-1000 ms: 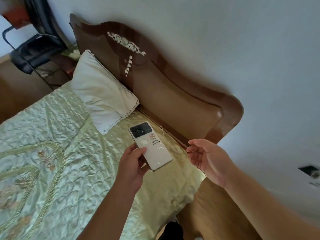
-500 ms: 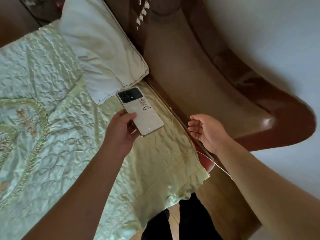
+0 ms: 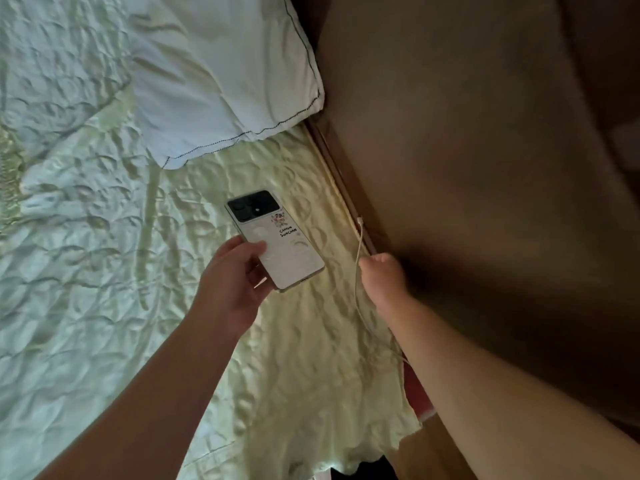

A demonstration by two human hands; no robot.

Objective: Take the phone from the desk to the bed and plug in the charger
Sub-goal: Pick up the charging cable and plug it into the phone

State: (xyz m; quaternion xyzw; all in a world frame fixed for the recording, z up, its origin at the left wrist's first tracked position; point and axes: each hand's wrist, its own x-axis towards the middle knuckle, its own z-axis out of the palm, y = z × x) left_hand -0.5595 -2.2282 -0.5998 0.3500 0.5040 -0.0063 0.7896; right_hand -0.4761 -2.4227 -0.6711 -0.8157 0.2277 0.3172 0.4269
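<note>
My left hand (image 3: pixel 231 284) holds a white phone (image 3: pixel 281 242) back side up, just above the pale green bedspread (image 3: pixel 104 271). The phone has a black camera block at its far end and a small cartoon sticker with lettering. To its right, my right hand (image 3: pixel 382 277) is closed around a thin white charger cable (image 3: pixel 358 258) at the bed's edge, next to the headboard. The cable's plug end (image 3: pixel 360 221) sticks up beyond my fist, apart from the phone. The rest of the cable runs down along my right forearm toward the bed's corner.
A white pillow (image 3: pixel 221 74) lies beyond the phone against the brown wooden headboard (image 3: pixel 485 168). The quilted bedspread reaches its corner near the bottom, where dark clothing and wooden floor show.
The view has dropped closer to the bed. My right hand went from open in the air to closed around the charger cable by the headboard. My left hand still holds the phone.
</note>
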